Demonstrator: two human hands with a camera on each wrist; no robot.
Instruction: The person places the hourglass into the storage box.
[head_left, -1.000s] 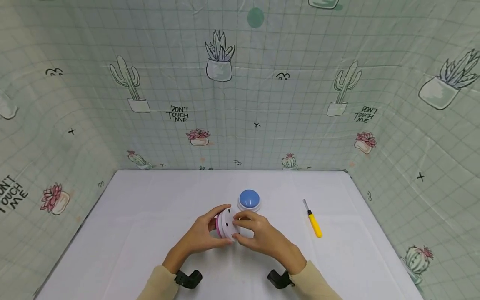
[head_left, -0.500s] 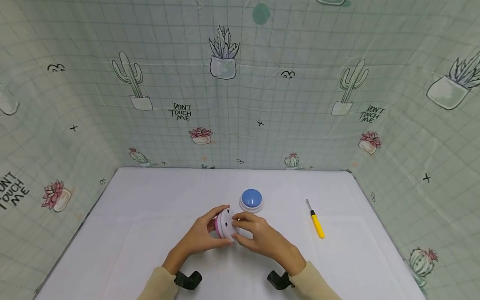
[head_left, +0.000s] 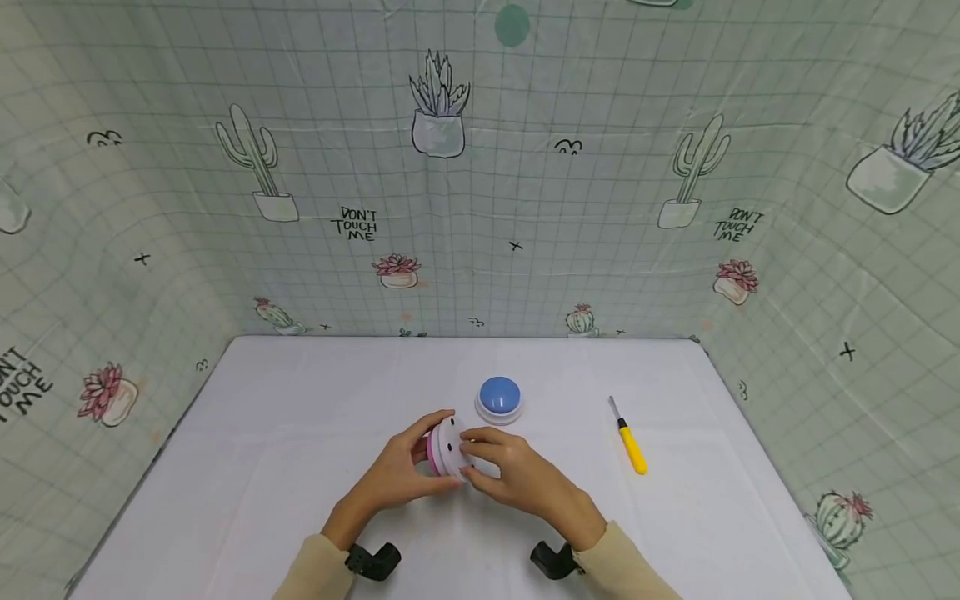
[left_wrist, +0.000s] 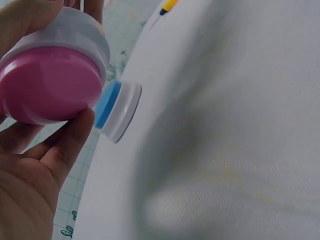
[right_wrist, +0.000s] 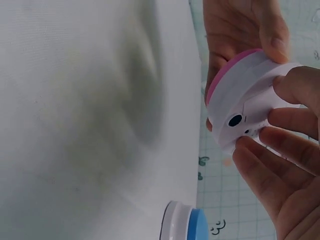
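Observation:
My left hand (head_left: 397, 471) grips a round push button (head_left: 442, 450) with a pink dome and white base, thumb and fingers round its rim. It is held above the table, tipped on edge. The left wrist view shows its glossy pink dome (left_wrist: 55, 82). In the right wrist view, its white underside has a dark round spot (right_wrist: 235, 120) and a cover seam. My right hand (head_left: 525, 479) holds its thumb and bent fingers against that underside, fingertips close together; they hide part of it.
A second push button (head_left: 500, 397), blue on a white base, stands on the white table (head_left: 300, 417) just beyond my hands. To the right lies a screwdriver (head_left: 630, 442) with a yellow handle. A patterned curtain (head_left: 480, 200) surrounds the table's back and sides.
Both hands and the pink push button shift very slightly left in the head view. The grip looks the same, and the blue button and screwdriver stay in place.

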